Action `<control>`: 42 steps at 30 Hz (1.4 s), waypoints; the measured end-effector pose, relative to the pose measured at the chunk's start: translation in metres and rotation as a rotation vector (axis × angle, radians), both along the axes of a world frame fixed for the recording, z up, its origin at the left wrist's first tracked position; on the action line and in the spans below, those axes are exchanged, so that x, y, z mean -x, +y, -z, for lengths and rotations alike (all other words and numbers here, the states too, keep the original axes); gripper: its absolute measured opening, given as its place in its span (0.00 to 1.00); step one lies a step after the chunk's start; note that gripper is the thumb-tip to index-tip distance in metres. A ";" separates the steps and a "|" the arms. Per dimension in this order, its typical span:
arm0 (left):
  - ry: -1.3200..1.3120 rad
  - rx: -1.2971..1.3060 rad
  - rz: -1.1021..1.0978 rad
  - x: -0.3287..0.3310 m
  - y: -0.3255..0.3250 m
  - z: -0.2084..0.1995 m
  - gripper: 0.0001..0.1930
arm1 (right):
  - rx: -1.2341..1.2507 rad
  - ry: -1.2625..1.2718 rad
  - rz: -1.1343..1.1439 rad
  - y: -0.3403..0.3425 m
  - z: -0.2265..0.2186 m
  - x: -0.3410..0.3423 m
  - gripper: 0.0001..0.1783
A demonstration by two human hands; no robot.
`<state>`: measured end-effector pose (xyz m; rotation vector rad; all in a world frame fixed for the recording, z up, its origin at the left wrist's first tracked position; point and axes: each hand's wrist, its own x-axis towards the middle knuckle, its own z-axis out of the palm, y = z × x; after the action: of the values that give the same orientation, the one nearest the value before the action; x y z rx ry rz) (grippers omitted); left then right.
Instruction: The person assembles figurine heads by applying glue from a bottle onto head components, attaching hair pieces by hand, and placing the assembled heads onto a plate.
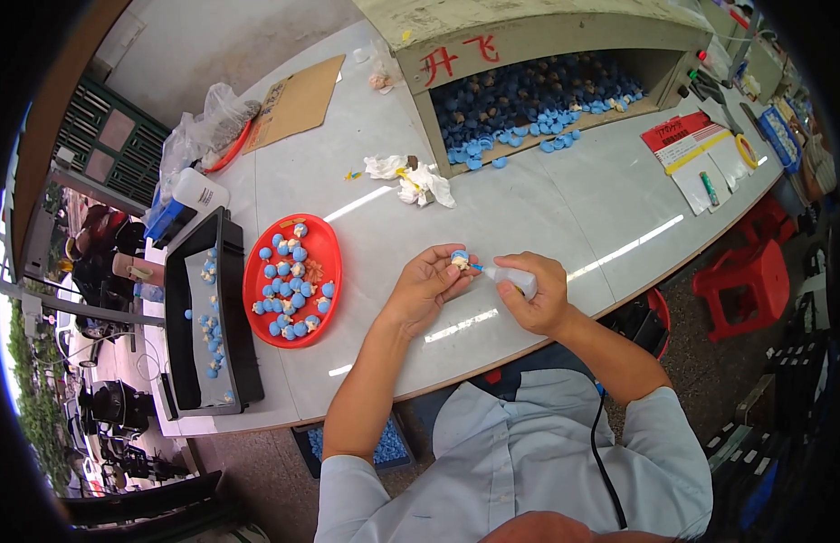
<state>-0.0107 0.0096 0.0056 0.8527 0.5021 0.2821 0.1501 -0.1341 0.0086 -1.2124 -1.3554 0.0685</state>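
Note:
My left hand (pixel 428 285) pinches a small blue-and-cream figurine part (pixel 460 260) between thumb and fingers, above the table. In my right hand (pixel 539 294) is a translucent squeeze bottle (pixel 513 279), its blue nozzle tip (pixel 477 267) pointing left at the part. Whether the tip touches the part is too small to tell. Left of my hands stands a round red tray (pixel 331 262) with several similar blue-and-cream pieces (pixel 283 288) in it.
A black bin (pixel 248 362) with more pieces stands at the far left. Crumpled white tissue (pixel 424 185) and flat cardboard (pixel 298 101) lie behind. At the back, a metal housing (pixel 529 45) holds many blue shells (pixel 538 100). A red stool (pixel 741 285) is on the right.

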 end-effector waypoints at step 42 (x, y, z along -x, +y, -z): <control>-0.012 -0.012 0.009 0.003 -0.001 0.000 0.16 | 0.302 0.395 0.104 -0.026 -0.003 -0.076 0.18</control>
<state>-0.0138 0.0082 0.0055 0.8646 0.4853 0.2818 0.2261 -0.1601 0.0111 -1.4311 -0.9556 0.4297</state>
